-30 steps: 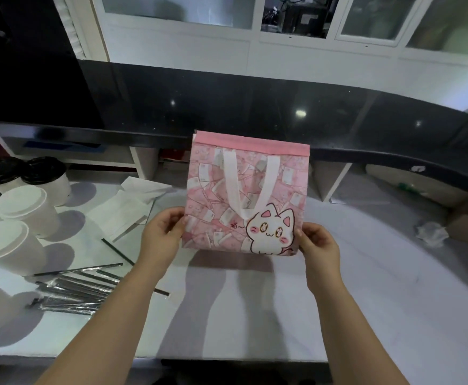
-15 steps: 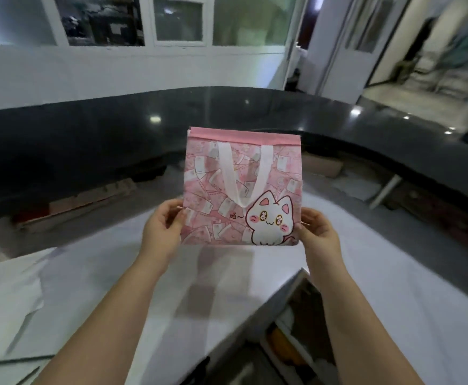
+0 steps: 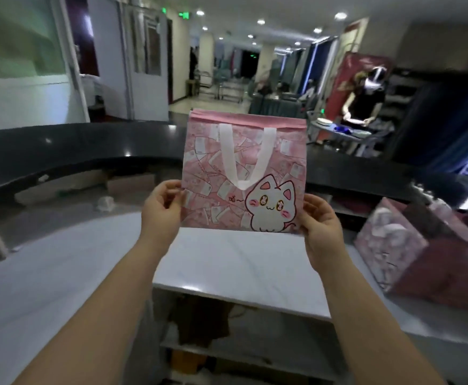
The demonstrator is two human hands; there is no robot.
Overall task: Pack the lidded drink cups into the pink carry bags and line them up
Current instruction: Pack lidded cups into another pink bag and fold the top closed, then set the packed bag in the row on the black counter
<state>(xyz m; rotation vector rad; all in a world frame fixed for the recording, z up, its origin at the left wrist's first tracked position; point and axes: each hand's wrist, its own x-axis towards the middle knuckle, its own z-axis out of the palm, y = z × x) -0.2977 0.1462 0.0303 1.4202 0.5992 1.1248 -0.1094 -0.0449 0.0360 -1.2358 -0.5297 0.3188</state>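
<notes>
I hold a flat pink carry bag (image 3: 221, 168) upright in the air, its white handle hanging down and a white cat printed at its lower right. My left hand (image 3: 160, 212) pinches the bag's lower left edge. My right hand (image 3: 320, 226) pinches its lower right corner. The bag hangs above the white counter (image 3: 241, 268). No drink cups are in view.
Other pink carry bags (image 3: 410, 245) stand on the counter at the right. A raised black curved ledge (image 3: 74, 151) runs behind the counter. Open shelves (image 3: 227, 329) lie under the counter's edge below my arms. A person (image 3: 364, 98) works at a table far back right.
The view has swung to the right; the cups and straws at the left have left the frame and standing bags appear at the right. Both hands keep the same grip on the bag.
</notes>
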